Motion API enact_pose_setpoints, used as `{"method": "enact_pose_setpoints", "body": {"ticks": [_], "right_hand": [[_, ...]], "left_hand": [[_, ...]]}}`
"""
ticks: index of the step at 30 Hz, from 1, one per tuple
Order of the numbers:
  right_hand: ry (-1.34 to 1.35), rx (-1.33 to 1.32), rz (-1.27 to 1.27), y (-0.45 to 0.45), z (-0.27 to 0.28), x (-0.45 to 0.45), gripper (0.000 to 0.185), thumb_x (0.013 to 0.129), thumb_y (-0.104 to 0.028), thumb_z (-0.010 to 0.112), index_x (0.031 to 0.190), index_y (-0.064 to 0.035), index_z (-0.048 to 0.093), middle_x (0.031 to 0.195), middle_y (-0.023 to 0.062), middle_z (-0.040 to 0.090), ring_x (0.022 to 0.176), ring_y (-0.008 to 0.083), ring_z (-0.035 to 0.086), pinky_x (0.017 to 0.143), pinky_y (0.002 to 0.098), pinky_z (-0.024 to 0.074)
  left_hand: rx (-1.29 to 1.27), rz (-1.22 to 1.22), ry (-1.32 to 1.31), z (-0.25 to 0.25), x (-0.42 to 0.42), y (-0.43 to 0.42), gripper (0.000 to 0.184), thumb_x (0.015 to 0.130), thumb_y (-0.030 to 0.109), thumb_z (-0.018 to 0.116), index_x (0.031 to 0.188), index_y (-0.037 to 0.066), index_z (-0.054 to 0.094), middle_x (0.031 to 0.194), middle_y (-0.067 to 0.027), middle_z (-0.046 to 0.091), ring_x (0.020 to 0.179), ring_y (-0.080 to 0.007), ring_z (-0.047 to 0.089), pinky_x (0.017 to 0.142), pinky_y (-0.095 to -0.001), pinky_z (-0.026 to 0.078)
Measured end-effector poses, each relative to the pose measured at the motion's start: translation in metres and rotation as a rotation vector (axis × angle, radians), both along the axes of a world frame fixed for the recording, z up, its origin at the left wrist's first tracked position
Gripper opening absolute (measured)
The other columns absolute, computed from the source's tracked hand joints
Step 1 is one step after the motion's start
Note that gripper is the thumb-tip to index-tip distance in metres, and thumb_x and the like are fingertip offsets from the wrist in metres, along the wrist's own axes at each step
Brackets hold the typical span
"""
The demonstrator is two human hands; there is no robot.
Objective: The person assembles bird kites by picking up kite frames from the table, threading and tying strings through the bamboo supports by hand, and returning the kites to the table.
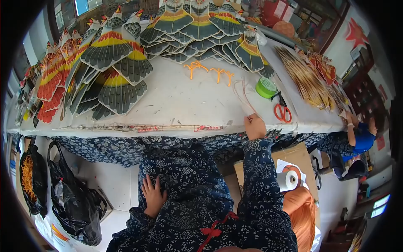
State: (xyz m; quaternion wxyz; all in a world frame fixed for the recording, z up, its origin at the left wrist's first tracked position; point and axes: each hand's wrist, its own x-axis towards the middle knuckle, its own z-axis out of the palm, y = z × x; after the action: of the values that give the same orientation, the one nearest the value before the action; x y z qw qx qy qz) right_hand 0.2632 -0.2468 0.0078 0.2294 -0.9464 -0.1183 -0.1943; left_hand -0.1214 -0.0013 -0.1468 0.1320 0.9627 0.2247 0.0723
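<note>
At the table's front edge, my right hand [255, 127] is closed in a pinch on the ends of some thin, pale brownish strands [242, 94], which loop away across the tabletop. My left hand [153, 194] lies flat on my lap with fingers apart, holding nothing. Right of the strands are a roll of green tape [266, 87] and scissors [283, 113] with red-orange handles. Farther back lie small orange forked pieces [196, 66] shaped like bird feet, with another such group [222, 75] beside them.
Stacks of painted bird-shaped pieces [111, 54] cover the table's [180, 101] left and back. A bundle of thin sticks [302, 75] lies right. Below left hang black plastic bags [73, 206]; a white spool [287, 180] and orange thread [300, 214] sit low right. Another person [363, 136] works far right.
</note>
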Motion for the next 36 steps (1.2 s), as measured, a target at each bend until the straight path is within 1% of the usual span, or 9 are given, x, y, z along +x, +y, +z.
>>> {"method": "enact_pose_setpoints", "body": {"ticks": [5,7,10,15,19,24,27,30,36], "right_hand": [[0.123,-0.061,0.177,0.04,0.018,-0.084,0.023,0.087,-0.031,0.062,0.087,-0.0086,0.068,0.078,0.0152,0.069,0.074,0.0344,0.068,0.064,0.0449,0.0527],[0.325,0.074,0.629,0.053,0.011,-0.143,0.021,0.086,-0.029,0.066,0.083,-0.0086,0.068,0.076,0.0142,0.067,0.07,0.0314,0.067,0.063,0.04,0.0515],[0.858,0.276,1.025,0.068,-0.005,-0.211,0.017,0.087,-0.021,0.07,0.088,-0.0045,0.067,0.069,0.0057,0.064,0.062,0.0115,0.06,0.058,0.0287,0.0476],[1.082,0.644,0.817,0.074,0.009,-0.226,0.014,0.091,-0.013,0.066,0.088,0.0002,0.064,0.077,0.0024,0.066,0.07,0.0062,0.059,0.062,0.0235,0.0475],[1.142,0.71,0.737,0.066,0.008,-0.214,0.013,0.094,-0.014,0.063,0.096,-0.001,0.061,0.075,-0.0003,0.062,0.065,0.0015,0.052,0.056,0.0215,0.042],[1.099,0.892,0.683,0.073,0.012,-0.221,0.014,0.099,-0.014,0.056,0.103,-0.0014,0.058,0.075,-0.0009,0.059,0.059,0.0029,0.049,0.051,0.0209,0.0387],[1.136,1.365,0.782,0.074,0.001,-0.224,0.015,0.102,-0.013,0.051,0.109,0.0001,0.053,0.083,0.0039,0.063,0.071,0.0057,0.057,0.065,0.0228,0.0453],[1.017,1.342,0.723,0.082,0.007,-0.232,0.017,0.103,-0.014,0.049,0.11,0.001,0.052,0.088,0.0053,0.064,0.078,0.0088,0.06,0.073,0.025,0.0486],[0.894,1.307,0.699,0.084,0.005,-0.231,0.019,0.103,-0.014,0.048,0.112,0.0011,0.053,0.098,0.0056,0.064,0.089,0.0134,0.064,0.086,0.0288,0.0512]], "left_hand": [[-0.213,-0.044,-0.207,0.03,0.017,-0.009,0.057,0.086,0.013,0.063,0.138,0.001,0.044,0.15,-0.0242,0.033,0.135,-0.0393,0.037,0.105,-0.047,0.039],[-0.51,-0.157,-0.439,0.075,0.031,-0.023,0.052,0.085,0.004,0.063,0.134,0.002,0.048,0.142,-0.0195,0.045,0.125,-0.0341,0.048,0.097,-0.0421,0.045],[-0.695,-0.234,-0.57,0.108,0.048,-0.032,0.048,0.084,-0.002,0.062,0.131,0.002,0.051,0.131,-0.0163,0.055,0.114,-0.0298,0.058,0.088,-0.0368,0.049],[-0.749,-0.236,-0.623,0.115,0.053,-0.039,0.035,0.085,-0.003,0.066,0.118,0.001,0.056,0.101,-0.0136,0.07,0.087,-0.0253,0.07,0.073,-0.0314,0.054],[-0.798,-0.277,-0.601,0.136,0.057,-0.037,0.025,0.085,-0.006,0.065,0.108,-0.001,0.058,0.096,-0.014,0.07,0.088,-0.0225,0.071,0.075,-0.0286,0.055],[-0.788,-0.226,-0.651,0.15,0.069,-0.032,0.015,0.085,0.001,0.07,0.098,0.003,0.061,0.079,-0.0096,0.069,0.071,-0.0154,0.069,0.059,-0.0243,0.052],[-0.877,-0.106,-0.695,0.164,0.075,-0.032,0.011,0.085,0.002,0.071,0.092,0.003,0.063,0.068,-0.0046,0.065,0.061,-0.0084,0.064,0.053,-0.0218,0.049],[-0.991,-0.048,-0.685,0.169,0.081,-0.032,0.011,0.084,0.003,0.073,0.086,0.004,0.063,0.058,0.0021,0.055,0.053,-0.0007,0.05,0.048,-0.0188,0.04],[-0.957,-0.073,-0.699,0.175,0.09,-0.042,0.012,0.084,0.003,0.074,0.087,0.004,0.062,0.06,0.0043,0.054,0.054,0.001,0.043,0.048,-0.0171,0.034]]}}
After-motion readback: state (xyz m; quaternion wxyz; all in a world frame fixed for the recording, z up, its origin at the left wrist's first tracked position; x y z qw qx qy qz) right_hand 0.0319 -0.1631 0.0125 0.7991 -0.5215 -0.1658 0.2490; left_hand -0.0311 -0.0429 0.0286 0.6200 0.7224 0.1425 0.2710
